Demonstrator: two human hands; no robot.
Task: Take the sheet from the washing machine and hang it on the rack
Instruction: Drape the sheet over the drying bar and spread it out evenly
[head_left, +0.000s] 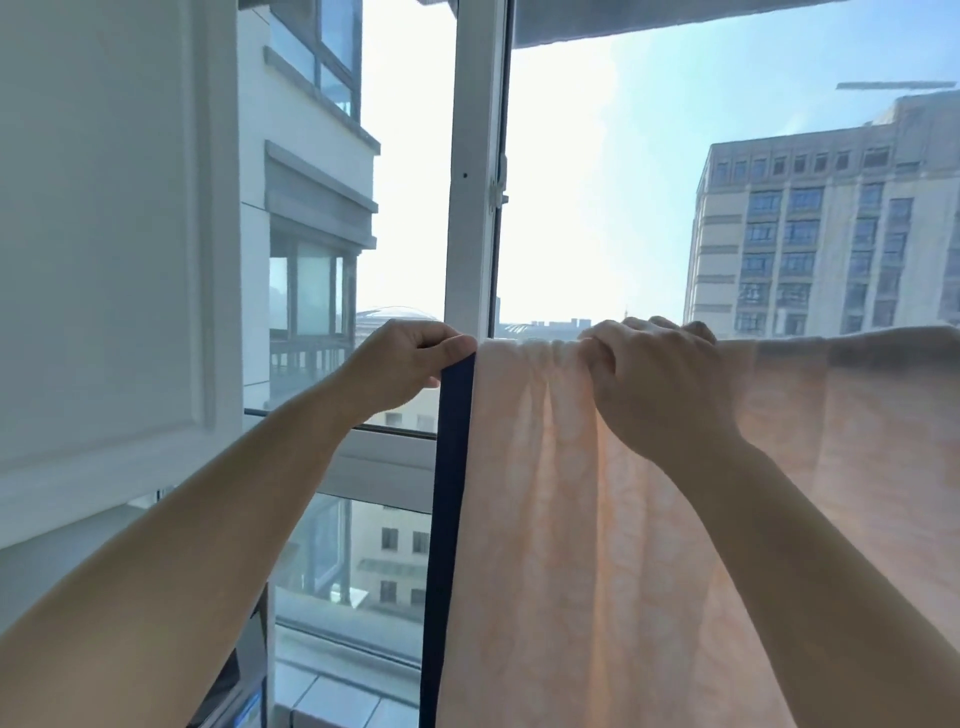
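Observation:
A pale peach sheet with a dark blue edge band hangs down in front of the window, draped over something hidden under its top fold. My left hand pinches the top of the blue band at the sheet's left corner. My right hand grips bunched fabric along the top fold, a little to the right of the left hand. Further right the sheet spreads flat to the frame's edge. The rack itself is covered by the cloth.
A white window post rises behind the sheet's left edge. A white panelled wall or cabinet stands at the left. Through the glass are apartment blocks and sky. A sill runs below the window.

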